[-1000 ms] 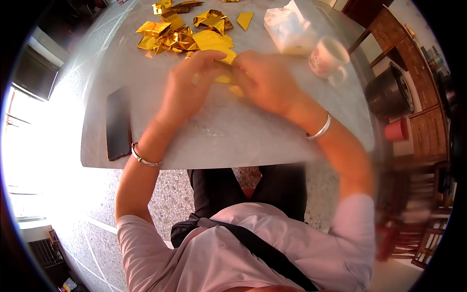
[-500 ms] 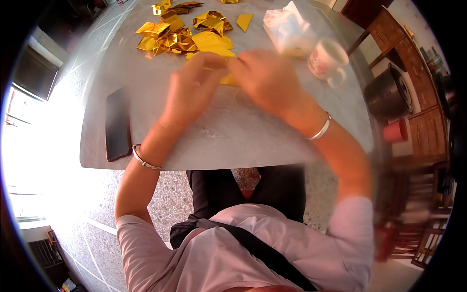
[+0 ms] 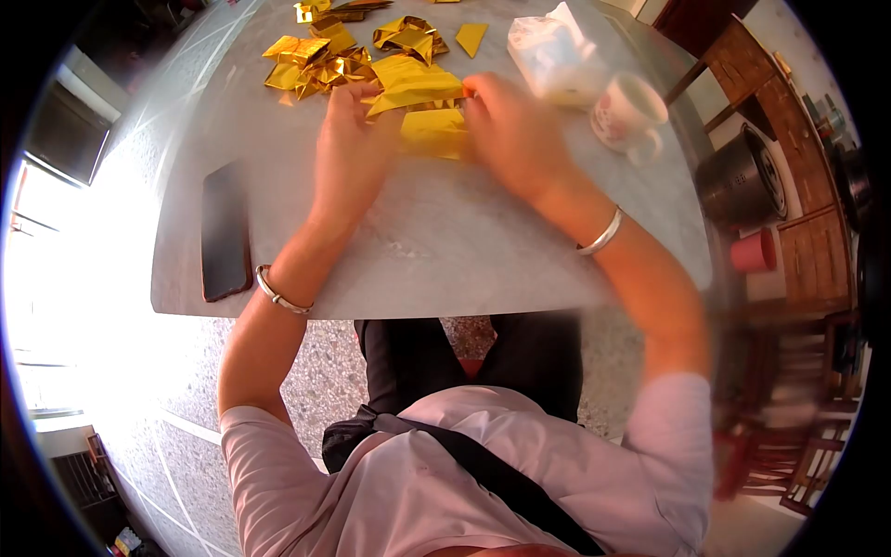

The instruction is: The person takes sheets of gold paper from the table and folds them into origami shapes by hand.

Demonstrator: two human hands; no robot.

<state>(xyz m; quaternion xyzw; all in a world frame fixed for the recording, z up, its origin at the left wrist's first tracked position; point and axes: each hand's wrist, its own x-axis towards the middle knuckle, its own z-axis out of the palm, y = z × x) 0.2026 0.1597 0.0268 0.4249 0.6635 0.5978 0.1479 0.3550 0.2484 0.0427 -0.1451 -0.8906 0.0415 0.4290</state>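
Observation:
A piece of gold foil paper [image 3: 434, 136] spans the gap between my two hands, just above the grey table. My left hand [image 3: 355, 158] pinches its left side, fingers curled and thumb inward. On the other side, my right hand [image 3: 515, 139] grips the right end, its fingertips near the upper edge. Motion blur hides the exact grip of the fingertips. Right behind the held piece lie flat gold sheets [image 3: 408, 79], close to my left fingers. Crumpled or folded gold foil pieces [image 3: 320, 70] sit farther left, and another folded foil piece [image 3: 408, 37] lies behind.
A phone [image 3: 225, 232] lies on the table [image 3: 418, 269] at the left. To the right stand a plastic pack of tissues [image 3: 554, 56] and a white mug [image 3: 626, 113]. One small gold scrap [image 3: 471, 38] lies at the back. The table's near edge is before my lap.
My hands have moved apart, the right one slightly up and outward. More of the gold paper between them now shows, along with the sheets behind it.

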